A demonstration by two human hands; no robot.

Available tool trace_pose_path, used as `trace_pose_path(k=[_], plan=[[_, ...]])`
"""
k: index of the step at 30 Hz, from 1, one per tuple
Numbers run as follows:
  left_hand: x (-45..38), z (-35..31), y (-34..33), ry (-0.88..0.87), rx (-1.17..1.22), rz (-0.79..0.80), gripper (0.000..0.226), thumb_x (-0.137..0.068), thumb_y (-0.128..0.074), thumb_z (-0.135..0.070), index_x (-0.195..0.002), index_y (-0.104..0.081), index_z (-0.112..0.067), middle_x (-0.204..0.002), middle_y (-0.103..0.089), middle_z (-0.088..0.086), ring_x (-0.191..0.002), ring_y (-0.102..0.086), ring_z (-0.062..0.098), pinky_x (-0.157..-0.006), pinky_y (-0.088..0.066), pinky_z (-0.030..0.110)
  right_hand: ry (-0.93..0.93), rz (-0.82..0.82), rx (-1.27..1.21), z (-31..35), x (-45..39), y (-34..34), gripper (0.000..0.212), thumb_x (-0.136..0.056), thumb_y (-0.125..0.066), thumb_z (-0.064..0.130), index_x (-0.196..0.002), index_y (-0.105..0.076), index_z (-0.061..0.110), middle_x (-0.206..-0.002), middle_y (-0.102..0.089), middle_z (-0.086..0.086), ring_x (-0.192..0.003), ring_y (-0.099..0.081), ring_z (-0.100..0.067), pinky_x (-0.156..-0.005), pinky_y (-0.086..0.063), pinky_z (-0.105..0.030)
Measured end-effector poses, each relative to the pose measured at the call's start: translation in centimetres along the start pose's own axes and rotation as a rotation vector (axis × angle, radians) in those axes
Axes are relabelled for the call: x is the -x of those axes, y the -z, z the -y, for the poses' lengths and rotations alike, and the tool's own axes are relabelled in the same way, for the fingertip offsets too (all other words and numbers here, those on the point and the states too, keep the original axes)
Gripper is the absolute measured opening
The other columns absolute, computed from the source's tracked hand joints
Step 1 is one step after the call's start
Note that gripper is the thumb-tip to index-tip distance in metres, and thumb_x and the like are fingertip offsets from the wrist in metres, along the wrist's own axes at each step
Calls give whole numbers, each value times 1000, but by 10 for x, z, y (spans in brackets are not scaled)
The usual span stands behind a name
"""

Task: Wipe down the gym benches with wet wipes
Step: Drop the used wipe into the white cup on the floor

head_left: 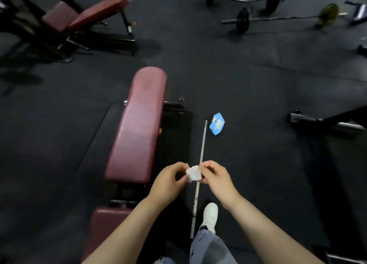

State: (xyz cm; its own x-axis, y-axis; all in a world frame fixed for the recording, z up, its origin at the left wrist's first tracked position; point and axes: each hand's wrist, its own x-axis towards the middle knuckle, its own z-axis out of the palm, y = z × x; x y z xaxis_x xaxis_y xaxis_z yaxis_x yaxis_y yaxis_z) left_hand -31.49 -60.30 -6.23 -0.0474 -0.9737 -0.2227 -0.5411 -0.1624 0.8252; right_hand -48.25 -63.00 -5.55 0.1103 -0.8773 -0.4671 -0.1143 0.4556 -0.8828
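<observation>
The red bench on the left looks not yet wiped. Just beside its near end, the left hand and right hand pinch a small folded wipe between their fingers, seemingly unfolding it. The blue wipe pack lies on the floor to the right, so wiping seems about to start.

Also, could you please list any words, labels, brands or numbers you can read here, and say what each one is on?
None can be read.
Blue wipes pack on the floor: printing and a pale label, too blurred to read.
Maroon bench, wet wipe, white shoe: no text visible.
</observation>
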Motion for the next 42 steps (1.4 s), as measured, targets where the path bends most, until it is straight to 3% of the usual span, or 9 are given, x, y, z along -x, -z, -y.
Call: trace_pose_path(k=[5,10,16,19,23,31,34,42], plan=[[-90,-53,-44,-107,5,62,13,-85,-71,-15,-86,-66,-28,-85,-66,-11,-85,-61,11,-78,-48,27,-55,-19,-125,21,-46,85,9,-91,-65,5,-98,-64,0,-98,-66,-21,-86,-66,-22,-80,-59,-34],[-167,-102,-80,-111,86,162,22,-85,-72,-12,-86,-68,-33,-89,-68,-13,-88,-64,10,-81,-51,25,-90,45,-21,50,-91,161,43,-86,-72,10,-125,-56,20,-117,-64,0,-96,-70,-21,-81,-59,-31],[-255,-129,-97,-83,93,268,17,-89,-68,-13,-95,-67,-29,-93,-68,-18,-92,-64,1,-82,-48,13,-67,-12,177,69,-165,213,19,-85,-71,14,-103,-69,19,-96,-72,1,-83,-66,-9,-70,-52,-18],[-309,-125,-99,11,-26,315,19,-93,-61,-15,-106,-63,-30,-102,-65,-16,-99,-60,1,-87,-46,14,-78,-90,333,72,-211,227,11,-83,-70,23,-94,-69,24,-89,-70,7,-81,-65,-6,-72,-52,-22],[-390,-116,-91,108,-189,364,30,-94,-55,-15,-123,-59,-24,-120,-60,-10,-107,-54,2,-89,-39,17,-77,-185,539,79,-269,245,4,-84,-66,29,-88,-65,28,-98,-59,11,-87,-58,-4,-69,-43,-15],[-526,-114,-74,88,-410,407,37,-90,-56,-12,-126,-59,-18,-127,-57,0,-117,-54,14,-95,-37,19,-186,-341,456,100,-373,288,7,-86,-61,23,-81,-60,28,-102,-62,8,-91,-58,-4,-63,-37,-12],[-568,-115,-84,117,-437,414,38,-89,-57,-12,-127,-59,-18,-129,-56,2,-121,-53,17,-101,-37,24,-230,-359,419,105,-413,311,4,-86,-60,24,-83,-61,27,-103,-65,8,-94,-60,-9,-66,-40,-18],[-661,-106,-136,272,-439,399,40,-90,-57,-16,-131,-56,-18,-131,-55,2,-119,-54,19,-97,-43,27,-359,-330,412,100,-518,374,9,-88,-58,21,-93,-64,22,-96,-65,8,-81,-59,-8,-59,-39,-18]])
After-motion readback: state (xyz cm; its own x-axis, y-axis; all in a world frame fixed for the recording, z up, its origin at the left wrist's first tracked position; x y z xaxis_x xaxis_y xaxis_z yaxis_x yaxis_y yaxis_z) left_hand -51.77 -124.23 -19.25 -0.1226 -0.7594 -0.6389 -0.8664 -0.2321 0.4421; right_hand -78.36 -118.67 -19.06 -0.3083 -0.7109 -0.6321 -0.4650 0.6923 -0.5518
